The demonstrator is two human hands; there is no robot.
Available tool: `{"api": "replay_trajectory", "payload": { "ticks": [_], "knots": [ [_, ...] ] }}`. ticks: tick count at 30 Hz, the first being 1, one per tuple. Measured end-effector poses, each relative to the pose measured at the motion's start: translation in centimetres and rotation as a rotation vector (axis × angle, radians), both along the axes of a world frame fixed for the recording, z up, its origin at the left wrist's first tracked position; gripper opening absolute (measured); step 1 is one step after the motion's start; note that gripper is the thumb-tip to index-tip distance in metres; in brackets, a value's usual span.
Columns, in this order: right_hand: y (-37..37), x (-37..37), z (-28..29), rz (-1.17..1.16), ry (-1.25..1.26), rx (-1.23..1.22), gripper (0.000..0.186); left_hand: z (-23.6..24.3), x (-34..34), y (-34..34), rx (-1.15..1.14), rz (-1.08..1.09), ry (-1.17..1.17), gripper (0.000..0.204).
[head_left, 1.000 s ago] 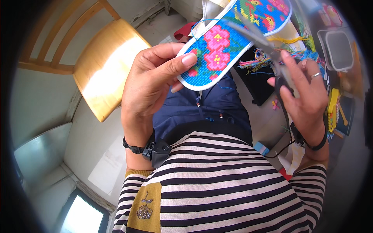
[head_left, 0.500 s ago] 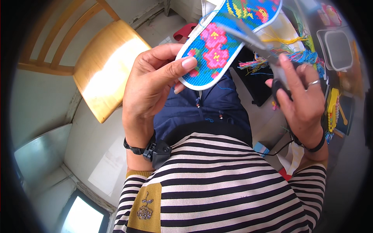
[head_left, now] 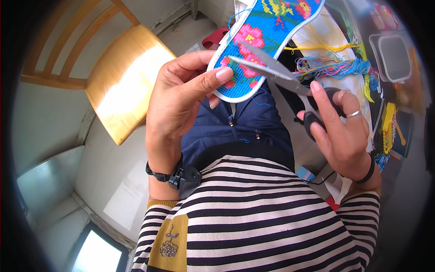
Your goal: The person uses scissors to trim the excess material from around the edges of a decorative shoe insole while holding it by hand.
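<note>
Left hand (head_left: 181, 104) pinches heel end of blue embroidered insole (head_left: 263, 41), thumb on top. Right hand (head_left: 340, 131) grips black-handled scissors (head_left: 276, 75), blades parted over the stitching.

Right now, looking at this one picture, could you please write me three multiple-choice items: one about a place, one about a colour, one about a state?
1. Where is the wooden chair?
A. on the person's left
B. on the person's right
C. under the embroidered piece

2. What colour is the ground of the embroidered piece?
A. black
B. blue
C. orange

3. How do the blades of the scissors stand?
A. shut tight
B. open
C. hidden by a cover

Answers:
1 A, the chair stands beyond the left hand.
2 B, bright blue stitching surrounds pink flowers.
3 B, the two blades part while the right hand holds the black handles.
</note>
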State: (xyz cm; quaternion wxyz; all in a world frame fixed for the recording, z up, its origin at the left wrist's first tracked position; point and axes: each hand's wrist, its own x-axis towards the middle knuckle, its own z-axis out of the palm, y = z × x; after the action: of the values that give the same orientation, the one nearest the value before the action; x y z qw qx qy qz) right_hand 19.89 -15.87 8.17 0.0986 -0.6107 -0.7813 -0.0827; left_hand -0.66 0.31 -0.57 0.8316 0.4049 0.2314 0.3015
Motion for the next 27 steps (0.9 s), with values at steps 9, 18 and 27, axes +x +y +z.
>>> {"api": "replay_trajectory", "payload": {
  "ticks": [9,18,27],
  "knots": [
    [0.1,1.8,-0.1,-0.234,-0.032,0.083,0.059,-0.2,0.1,0.1,-0.017,0.004,-0.020,0.024],
    [-0.9,0.2,-1.8,-0.030,0.177,-0.063,0.058,-0.4,0.5,0.1,-0.008,0.011,-0.010,0.024],
    [-0.5,0.9,-1.5,0.024,0.073,-0.014,0.061,-0.2,0.6,-0.1,-0.001,0.024,0.007,0.023]
  ]
}}
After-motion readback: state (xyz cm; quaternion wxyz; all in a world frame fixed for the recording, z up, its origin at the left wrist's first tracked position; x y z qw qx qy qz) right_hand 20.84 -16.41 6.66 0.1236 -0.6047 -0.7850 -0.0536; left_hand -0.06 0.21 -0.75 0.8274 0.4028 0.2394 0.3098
